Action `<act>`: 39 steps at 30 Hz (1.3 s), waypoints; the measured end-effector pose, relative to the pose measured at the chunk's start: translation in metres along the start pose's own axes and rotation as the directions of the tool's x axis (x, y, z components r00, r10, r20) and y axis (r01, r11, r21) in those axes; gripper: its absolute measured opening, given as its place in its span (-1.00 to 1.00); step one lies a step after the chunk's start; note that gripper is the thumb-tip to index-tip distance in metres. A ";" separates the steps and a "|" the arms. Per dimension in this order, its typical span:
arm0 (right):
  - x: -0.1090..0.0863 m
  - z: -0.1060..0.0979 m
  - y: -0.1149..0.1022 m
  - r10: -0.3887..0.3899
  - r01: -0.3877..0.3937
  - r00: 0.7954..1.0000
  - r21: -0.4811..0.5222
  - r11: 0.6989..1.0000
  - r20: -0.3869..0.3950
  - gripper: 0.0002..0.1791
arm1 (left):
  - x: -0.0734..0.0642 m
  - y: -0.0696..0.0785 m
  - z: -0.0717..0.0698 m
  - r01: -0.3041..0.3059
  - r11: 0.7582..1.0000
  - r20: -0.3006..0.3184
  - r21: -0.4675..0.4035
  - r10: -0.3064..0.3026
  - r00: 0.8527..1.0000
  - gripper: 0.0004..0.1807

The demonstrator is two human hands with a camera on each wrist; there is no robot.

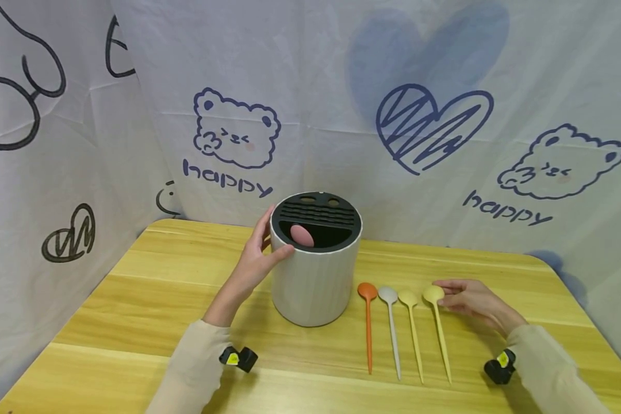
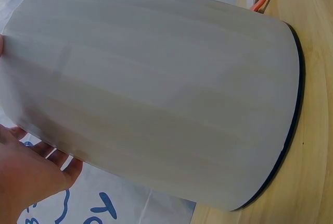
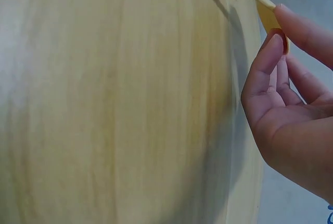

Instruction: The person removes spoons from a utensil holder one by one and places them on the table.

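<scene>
A light grey round utensil holder (image 1: 310, 287) with a black slotted top (image 1: 318, 215) stands upright on the table. A pink rounded end (image 1: 302, 236) shows in its wide opening; whatever is below is hidden. My left hand (image 1: 253, 259) grips the holder's left side near the rim, thumb in front and fingers round the side. My right hand (image 1: 471, 300) pinches the bowl of the rightmost yellow spoon (image 1: 440, 322) between thumb and fingers. In the right wrist view, the thumb and forefinger meet at that bowl (image 3: 268, 18). The spoon's handle points toward me.
Left of that spoon, another yellow spoon (image 1: 411, 316), a white spoon (image 1: 392, 316) and an orange spoon (image 1: 368, 316) lie side by side. They sit right of the holder on the wooden table (image 1: 134, 322). A printed white cloth (image 1: 321, 115) hangs behind the table.
</scene>
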State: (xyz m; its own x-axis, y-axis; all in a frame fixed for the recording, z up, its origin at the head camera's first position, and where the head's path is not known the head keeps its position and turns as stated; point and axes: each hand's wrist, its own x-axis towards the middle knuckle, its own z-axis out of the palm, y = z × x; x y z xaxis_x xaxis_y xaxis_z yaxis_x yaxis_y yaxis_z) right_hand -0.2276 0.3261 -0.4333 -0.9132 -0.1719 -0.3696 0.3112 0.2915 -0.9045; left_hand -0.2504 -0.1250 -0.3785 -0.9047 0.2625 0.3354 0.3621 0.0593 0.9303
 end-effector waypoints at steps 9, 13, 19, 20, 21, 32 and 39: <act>0.003 0.002 0.003 0.001 -0.001 1.000 -0.023 1.000 0.020 -0.27 | 0.000 0.002 0.000 0.007 1.000 -0.003 0.006 -0.007 1.000 0.19; 0.004 0.004 0.003 -0.001 0.002 1.000 -0.060 0.998 0.024 -0.28 | -0.001 0.003 0.001 0.008 1.000 -0.004 0.005 -0.008 1.000 0.19; 0.004 0.005 0.005 -0.009 0.011 0.999 -0.080 0.997 0.033 -0.29 | -0.001 0.005 0.001 0.019 1.000 -0.003 0.001 -0.019 1.000 0.15; 0.004 0.005 0.005 -0.008 0.010 0.999 -0.081 0.997 0.032 -0.29 | -0.002 0.005 0.001 0.021 1.000 -0.003 0.000 -0.021 1.000 0.14; 0.004 0.005 0.006 -0.009 0.012 0.999 -0.085 0.996 0.035 -0.29 | -0.002 0.005 0.001 0.021 1.000 -0.004 0.000 -0.021 1.000 0.15; 0.003 0.006 0.005 -0.026 0.031 0.999 -0.126 0.992 0.036 -0.31 | -0.001 0.004 0.001 0.026 1.000 -0.001 0.002 -0.026 1.000 0.11; 0.001 0.009 0.004 -0.037 0.040 0.999 -0.163 0.986 0.022 -0.34 | -0.002 0.004 0.000 0.025 1.000 -0.002 0.004 -0.025 1.000 0.11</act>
State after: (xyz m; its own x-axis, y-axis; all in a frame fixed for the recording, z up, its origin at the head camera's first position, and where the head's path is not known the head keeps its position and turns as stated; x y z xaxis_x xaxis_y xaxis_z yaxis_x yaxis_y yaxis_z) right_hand -0.2251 0.3190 -0.4392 -0.9179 -0.2036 -0.3405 0.2271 0.4341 -0.8718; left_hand -0.2475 -0.1250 -0.3756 -0.9140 0.2593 0.3121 0.3401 0.0701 0.9378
